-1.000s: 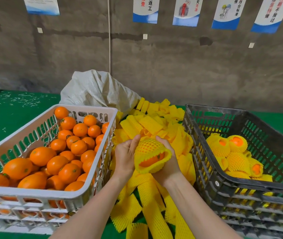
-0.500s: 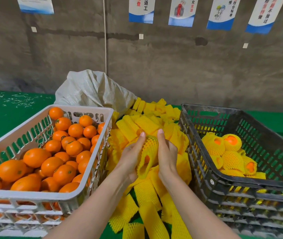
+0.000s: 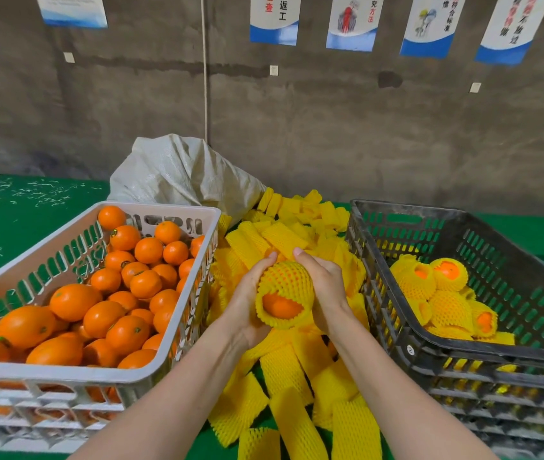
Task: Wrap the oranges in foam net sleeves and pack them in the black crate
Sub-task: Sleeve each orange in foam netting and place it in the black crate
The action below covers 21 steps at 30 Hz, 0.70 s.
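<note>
Turned since half a second ago, when it sat edge-on and squeezed narrow between the palms, the foam net sleeve point(image 3: 285, 280) now bulges round. Its open mouth faces the camera, and the orange point(image 3: 280, 307) shows bare at the near end. Below the wrists, loose sleeves point(image 3: 283, 373) lie heaped on green cloth point(image 3: 5, 234).

The left hand point(image 3: 247, 303) cups the netted fruit from its own side and the right hand point(image 3: 325, 287) from the other, both sets of fingers curled over the top. Whether the net covers the far end of the fruit cannot be told, as the fingers hide it.

Left of the hands stands a white crate point(image 3: 64, 376) of unwrapped oranges point(image 3: 74, 300). Right of them, the black crate point(image 3: 463, 353) holds a small cluster of wrapped oranges point(image 3: 446, 300). Beyond the hands a white sack point(image 3: 177, 171) slumps against a concrete wall point(image 3: 330, 127) hung with posters point(image 3: 273, 18).

The risk from here looks plain. With the mouth gaping, the fruit could slide out of the net on the carry to the right. The stretched foam could also creep back and leave peel exposed against the crate's hard ribs.
</note>
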Each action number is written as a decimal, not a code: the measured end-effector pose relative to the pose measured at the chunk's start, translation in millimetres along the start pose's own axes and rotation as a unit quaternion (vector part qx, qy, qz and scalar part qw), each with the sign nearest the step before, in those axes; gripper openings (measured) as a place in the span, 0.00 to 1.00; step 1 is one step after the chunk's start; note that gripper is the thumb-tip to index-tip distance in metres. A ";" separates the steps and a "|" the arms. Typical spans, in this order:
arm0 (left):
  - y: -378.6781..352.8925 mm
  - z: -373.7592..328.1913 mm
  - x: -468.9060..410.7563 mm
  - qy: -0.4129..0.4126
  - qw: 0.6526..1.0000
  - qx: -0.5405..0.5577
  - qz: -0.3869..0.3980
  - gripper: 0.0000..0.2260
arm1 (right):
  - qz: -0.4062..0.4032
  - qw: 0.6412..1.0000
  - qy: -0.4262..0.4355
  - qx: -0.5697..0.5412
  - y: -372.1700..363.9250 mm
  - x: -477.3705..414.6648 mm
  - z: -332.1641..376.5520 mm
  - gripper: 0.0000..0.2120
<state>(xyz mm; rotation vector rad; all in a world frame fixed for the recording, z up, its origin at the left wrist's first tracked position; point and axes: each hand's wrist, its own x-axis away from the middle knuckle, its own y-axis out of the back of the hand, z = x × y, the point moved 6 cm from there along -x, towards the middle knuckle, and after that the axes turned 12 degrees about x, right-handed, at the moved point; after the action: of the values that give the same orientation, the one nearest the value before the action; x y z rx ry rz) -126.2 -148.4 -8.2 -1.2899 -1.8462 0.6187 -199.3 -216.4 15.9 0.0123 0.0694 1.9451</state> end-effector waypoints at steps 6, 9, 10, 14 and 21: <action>2.8 -2.6 -5.0 -0.031 0.997 -0.069 0.034 0.30 | -0.003 0.994 -0.111 -0.010 7.3 -3.4 -7.0 0.12; 4.3 -1.3 -3.5 -0.028 0.991 -0.120 0.045 0.28 | 0.020 0.989 -0.149 -0.002 7.2 -4.1 -6.6 0.09; 5.9 -0.2 -3.1 -0.026 0.990 -0.131 0.040 0.27 | 0.031 0.988 -0.149 0.014 6.3 -3.4 -6.3 0.07; 12.2 1.3 -5.5 -0.014 0.999 -0.031 -0.031 0.21 | 0.017 0.994 -0.074 0.072 7.6 -2.7 -9.7 0.18; 30.2 -14.6 -17.0 -0.151 0.980 0.022 -0.131 0.09 | 0.063 0.995 -0.081 0.011 -9.3 18.1 -33.2 0.27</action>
<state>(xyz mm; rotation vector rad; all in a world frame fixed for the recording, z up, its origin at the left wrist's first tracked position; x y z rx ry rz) -94.8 -153.8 -28.1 -0.9386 -2.1904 0.7371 -198.7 -197.6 -18.3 0.1933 -0.0185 2.0627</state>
